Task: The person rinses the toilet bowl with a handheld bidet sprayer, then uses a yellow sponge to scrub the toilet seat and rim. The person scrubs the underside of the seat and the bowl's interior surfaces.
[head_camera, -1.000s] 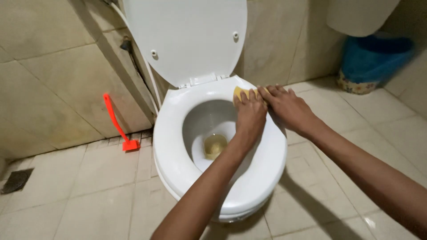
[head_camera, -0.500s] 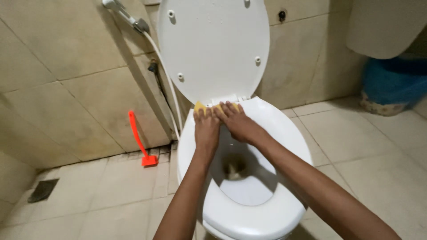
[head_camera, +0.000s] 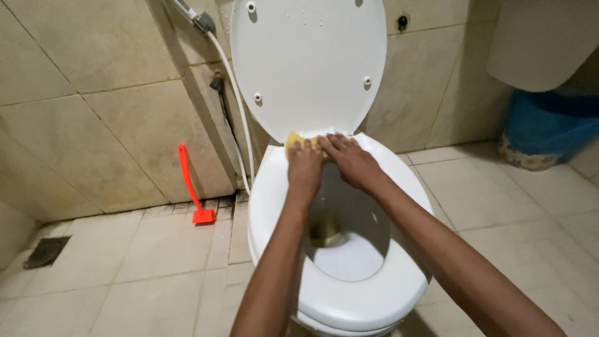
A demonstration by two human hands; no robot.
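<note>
both hands are down at the back edge of the toilet seat [head_camera: 277, 206], right under the hinge where the raised lid [head_camera: 309, 62] stands up against the tiled wall. the left hand [head_camera: 304, 167] lies flat, fingers together and stretched forward, pressing a yellow sponge [head_camera: 294, 142] onto the seat rim; only a corner of the sponge shows past the fingertips, so it is pinned under the palm rather than gripped in a fist. the right hand [head_camera: 351, 161] rests just beside it, touching the left, also flat and spread, fingers pointing toward the hinge. i can't tell whether it has any of the sponge under it or is only bearing down on the seat. held flat like that, the weight of both arms goes straight into the rim, which looks to me like scrubbing pressure. the lid is tipped back so the whole seat ring is open to reach. the bowl [head_camera: 340, 246] below is open, with a brownish patch at the drain. a white spray hose [head_camera: 234, 112] hangs down the wall left of the toilet, and an orange brush [head_camera: 190, 184] leans in the wall corner on the floor. a blue bin [head_camera: 549, 128] sits at the far right.
</note>
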